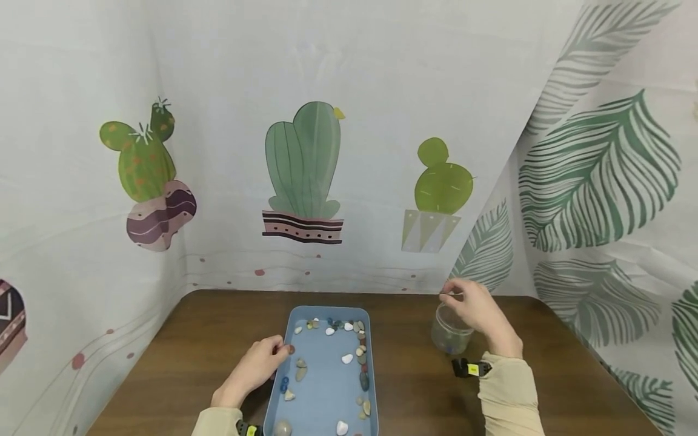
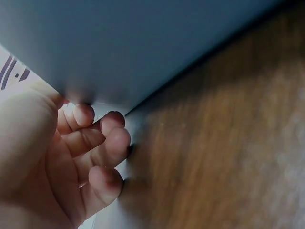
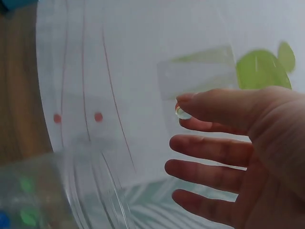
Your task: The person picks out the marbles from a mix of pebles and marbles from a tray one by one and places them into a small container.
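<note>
My right hand [image 1: 475, 306] is raised over a clear jar [image 1: 451, 335]. Its thumb and index finger pinch a small clear glass bead [image 3: 182, 112], the other fingers spread apart. The jar holds some blue and green pieces [image 3: 27, 215]. My left hand [image 1: 257, 363] grips the left rim of a light blue tray [image 1: 322, 387], its thumb side over the rim and the other fingers [image 2: 106, 183] curled outside the wall. A reddish-brown pebble [image 1: 291, 349] lies right at those fingertips. The thumb tip is hidden behind the tray wall in the left wrist view.
Inside the tray, pebbles line the right wall [image 1: 364, 380] and far end; white stones [image 1: 347, 359], blue rings [image 1: 284, 384] and a round beige stone [image 1: 282, 429] lie elsewhere. The brown wooden table [image 1: 406, 357] ends at a cactus-print cloth [image 1: 376, 181].
</note>
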